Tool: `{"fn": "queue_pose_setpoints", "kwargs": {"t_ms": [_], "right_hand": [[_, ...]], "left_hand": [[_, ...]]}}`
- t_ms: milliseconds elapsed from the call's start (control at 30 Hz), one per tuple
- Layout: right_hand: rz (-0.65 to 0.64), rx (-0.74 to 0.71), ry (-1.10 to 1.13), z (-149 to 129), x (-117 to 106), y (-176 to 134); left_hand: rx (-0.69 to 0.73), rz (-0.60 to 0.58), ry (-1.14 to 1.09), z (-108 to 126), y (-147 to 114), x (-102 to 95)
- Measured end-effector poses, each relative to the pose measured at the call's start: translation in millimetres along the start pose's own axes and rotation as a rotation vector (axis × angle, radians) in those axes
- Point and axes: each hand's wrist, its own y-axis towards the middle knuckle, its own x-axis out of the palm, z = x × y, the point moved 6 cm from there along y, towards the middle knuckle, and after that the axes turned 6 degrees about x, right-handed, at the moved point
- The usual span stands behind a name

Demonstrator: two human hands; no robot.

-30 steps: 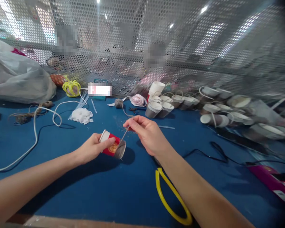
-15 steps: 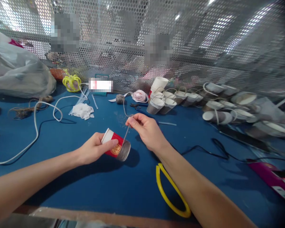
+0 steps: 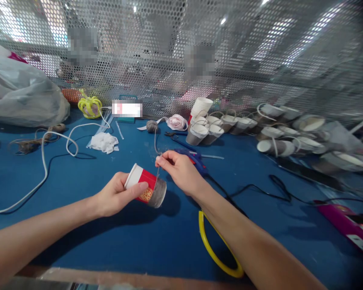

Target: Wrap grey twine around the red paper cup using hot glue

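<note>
A red and white paper cup [image 3: 144,179] lies tilted on its side in my left hand [image 3: 117,192], which is closed around it with the thumb along the printed side. Grey yarn is wound around the cup's base end. My right hand [image 3: 180,169] pinches the yarn strand [image 3: 157,172] just above the wound part. From those fingers the strand runs back to a small grey yarn ball [image 3: 152,126] on the blue table [image 3: 133,249]. Partly hidden behind my right hand lies a blue glue gun [image 3: 201,163].
Several yarn-wrapped cups with handles [image 3: 199,131] stand at the back right. A black cord, a purple power strip [image 3: 345,223] and a yellow ring [image 3: 211,249] lie to the right. White scraps [image 3: 103,142], a white cable [image 3: 44,161] and a plastic bag [image 3: 24,88] are left. Perforated metal closes the back.
My right hand has moved slightly left and down, nearer the cup, with the yarn pinched. The cup has shifted a little left. More of the glue gun shows behind the right hand.
</note>
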Motion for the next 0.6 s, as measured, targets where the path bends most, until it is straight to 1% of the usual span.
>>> {"fn": "queue_pose_setpoints", "kwargs": {"t_ms": [233, 333, 467, 600], "right_hand": [[-0.038, 0.017, -0.048, -0.3, 7.8, -2.5], [-0.055, 0.028, -0.059, -1.2, 10.3, -2.9], [-0.073, 0.046, -0.050, -0.4, 12.1, -3.5], [-0.092, 0.069, -0.010, 1.2, 14.2, -5.2]], "left_hand": [[0.141, -0.022, 0.186, 8.2, -1.5, 0.1], [0.185, -0.013, 0.234, 11.1, -2.5, -0.4], [0.201, 0.018, 0.289, 11.4, -3.7, -2.7], [0.211, 0.025, 0.294, 11.6, -4.2, -3.6]]}}
